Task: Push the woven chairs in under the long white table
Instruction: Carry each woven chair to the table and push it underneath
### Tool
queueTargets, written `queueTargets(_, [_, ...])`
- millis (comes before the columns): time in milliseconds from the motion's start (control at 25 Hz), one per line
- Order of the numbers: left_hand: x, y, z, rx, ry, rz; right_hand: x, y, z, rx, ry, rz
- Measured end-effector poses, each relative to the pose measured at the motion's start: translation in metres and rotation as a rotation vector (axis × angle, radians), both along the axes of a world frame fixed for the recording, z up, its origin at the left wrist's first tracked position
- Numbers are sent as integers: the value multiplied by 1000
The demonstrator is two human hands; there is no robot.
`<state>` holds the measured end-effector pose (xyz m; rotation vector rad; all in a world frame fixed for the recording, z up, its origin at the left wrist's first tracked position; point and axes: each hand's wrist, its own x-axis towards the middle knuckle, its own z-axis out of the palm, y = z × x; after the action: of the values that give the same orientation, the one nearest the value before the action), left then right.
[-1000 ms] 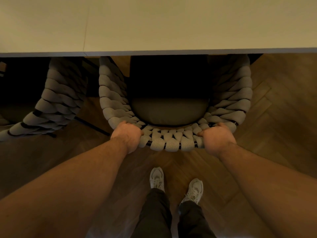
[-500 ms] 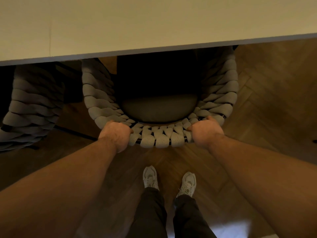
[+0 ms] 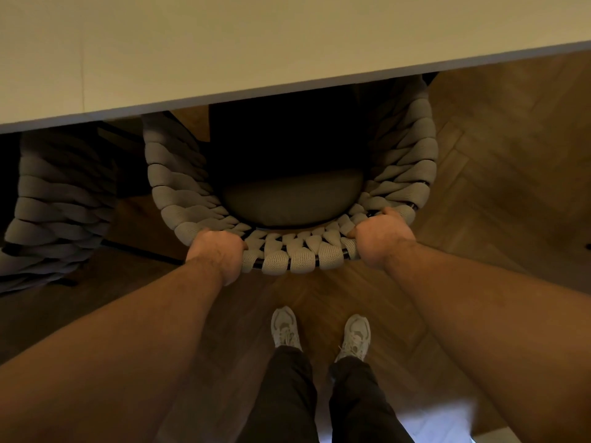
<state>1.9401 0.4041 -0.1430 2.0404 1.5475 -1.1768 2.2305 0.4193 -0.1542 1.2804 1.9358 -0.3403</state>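
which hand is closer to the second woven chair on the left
Left. The left hand grips the held chair's rim at the end toward the second woven chair; the right hand grips the far end.

The person has bare forearms [image 3: 137, 340], dark trousers [image 3: 287, 401] and pale grey-white laced trainers [image 3: 284, 329].

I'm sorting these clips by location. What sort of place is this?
Probably a dining or meeting room: a long white table, a woven chair partly under it with a matching chair beside it, and a herringbone wood floor.
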Motion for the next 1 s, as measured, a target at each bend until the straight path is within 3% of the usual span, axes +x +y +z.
queueTargets(240, [-1,-2,11,-36,-76,-3,-4,-23,11,128,16,-119])
queueTargets(440, [13,-16,47,-92,-223,153,11,-63,39,129,359,-452])
queueTargets(640, [63,-18,91,-44,-341,55,52,-112,86,136,478,-794])
queueTargets(1000, [237,-21,138,45,-423,-249,220,-229,114,268,442,-1286])
